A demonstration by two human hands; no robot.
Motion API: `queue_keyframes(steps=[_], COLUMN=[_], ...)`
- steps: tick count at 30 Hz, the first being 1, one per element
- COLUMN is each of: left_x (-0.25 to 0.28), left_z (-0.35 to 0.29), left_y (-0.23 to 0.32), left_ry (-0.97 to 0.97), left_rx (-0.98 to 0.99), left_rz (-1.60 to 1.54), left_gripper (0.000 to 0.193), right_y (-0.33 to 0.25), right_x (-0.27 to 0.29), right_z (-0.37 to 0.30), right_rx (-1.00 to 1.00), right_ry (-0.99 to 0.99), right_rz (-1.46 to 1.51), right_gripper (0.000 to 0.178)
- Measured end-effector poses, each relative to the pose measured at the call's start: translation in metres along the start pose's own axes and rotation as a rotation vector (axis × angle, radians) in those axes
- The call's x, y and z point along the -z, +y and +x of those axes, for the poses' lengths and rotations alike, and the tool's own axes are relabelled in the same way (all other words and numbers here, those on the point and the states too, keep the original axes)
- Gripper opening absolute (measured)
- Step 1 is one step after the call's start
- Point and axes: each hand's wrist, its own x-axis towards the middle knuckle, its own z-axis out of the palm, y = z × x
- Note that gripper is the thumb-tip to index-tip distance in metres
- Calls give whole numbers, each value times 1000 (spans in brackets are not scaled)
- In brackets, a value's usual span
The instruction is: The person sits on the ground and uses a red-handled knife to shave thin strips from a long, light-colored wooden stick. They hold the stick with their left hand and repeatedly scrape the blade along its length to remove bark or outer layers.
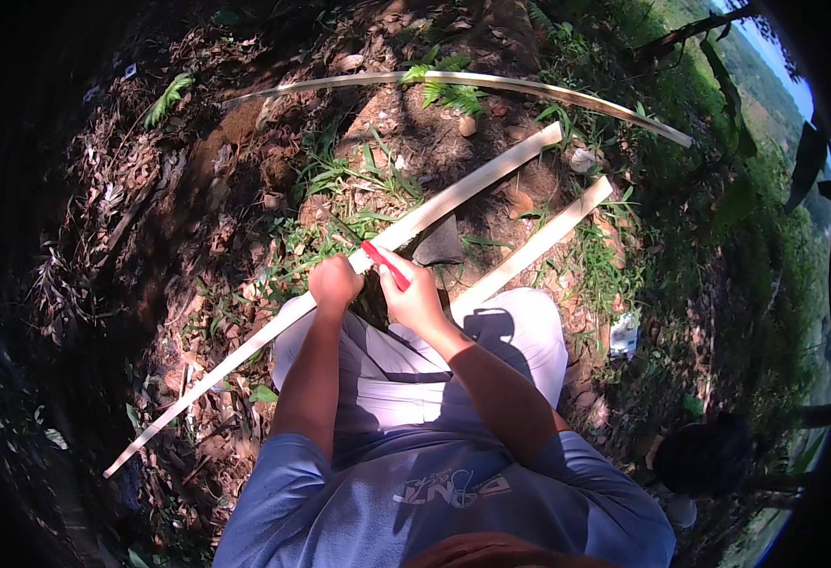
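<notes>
A long pale wooden strip (472, 185) runs slantwise across my lap, from the lower left to the upper right. My left hand (336, 281) is closed around it near the middle. Just to the right, my right hand (411, 295) grips a red-handled knife (385, 264), whose handle lies against the strip. What looks like its dark, narrow blade reaches past the strip's far edge, partly lost against the grass. Beneath the strip, beside my right hand, is a dark grey flat piece (440, 242) that I cannot identify.
A second pale strip (538, 241) leans out from my right thigh. Farther off, a third strip (358, 79) lies across the ground. Leaf litter, grass and a fern (453, 95) surround me. A white packet (625, 335) and a dark rounded object (704, 456) are on the right.
</notes>
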Motion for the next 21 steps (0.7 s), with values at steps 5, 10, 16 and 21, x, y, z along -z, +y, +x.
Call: queue_keyframes(steps=[5, 10, 16, 21], left_x=[-17, -4, 12, 18], left_z=[4, 6, 8, 12], left_y=[-8, -12, 13, 7], left_ry=[99, 13, -95, -168], left_rx=[-30, -79, 12, 74], left_rz=[-26, -25, 31, 43], left_gripper=[37, 35, 41, 35], right_y=[6, 7, 16, -16], right_x=[-38, -56, -9, 49], right_z=[35, 54, 5, -76], right_rx=[-144, -262, -178, -114], right_ry=[-35, -61, -80, -26], right_rz=[-47, -27, 45, 43], right_gripper=[41, 43, 45, 46])
